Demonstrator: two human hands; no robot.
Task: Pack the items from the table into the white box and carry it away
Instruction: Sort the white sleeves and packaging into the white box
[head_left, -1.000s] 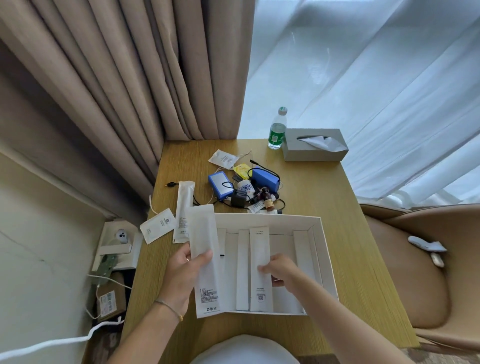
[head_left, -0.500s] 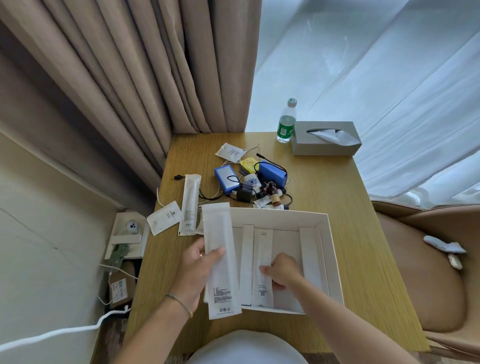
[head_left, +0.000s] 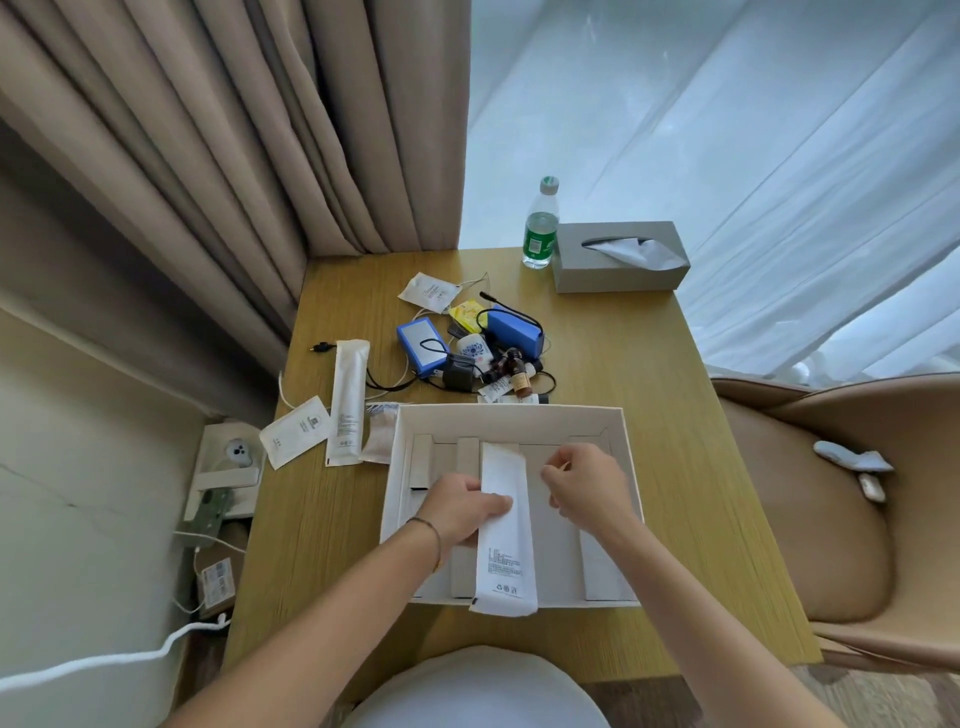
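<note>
The white box (head_left: 618, 431) lies open on the wooden table (head_left: 675, 415), with narrow white strips inside. My left hand (head_left: 460, 512) grips a long white packet (head_left: 504, 540) that lies lengthwise in the box, its near end sticking over the front rim. My right hand (head_left: 589, 486) hovers over the box just right of the packet, fingers loosely curled, holding nothing. Left of the box lie another long white packet (head_left: 347, 400), a small white sachet (head_left: 296, 436) and a patterned pouch (head_left: 382, 431). Behind the box sits a pile: blue power bank (head_left: 420, 345), blue case (head_left: 514, 330), small bottles (head_left: 511, 371), cables.
A green-labelled water bottle (head_left: 540, 226) and a grey tissue box (head_left: 621, 257) stand at the table's far edge. Curtains hang behind. A tan chair (head_left: 831, 493) is at the right. Sockets and cables (head_left: 218, 488) lie on the floor at the left.
My left hand carried the long white packet from the box's left edge into the box's middle. My right hand let go of the strip inside and lifted to the right.
</note>
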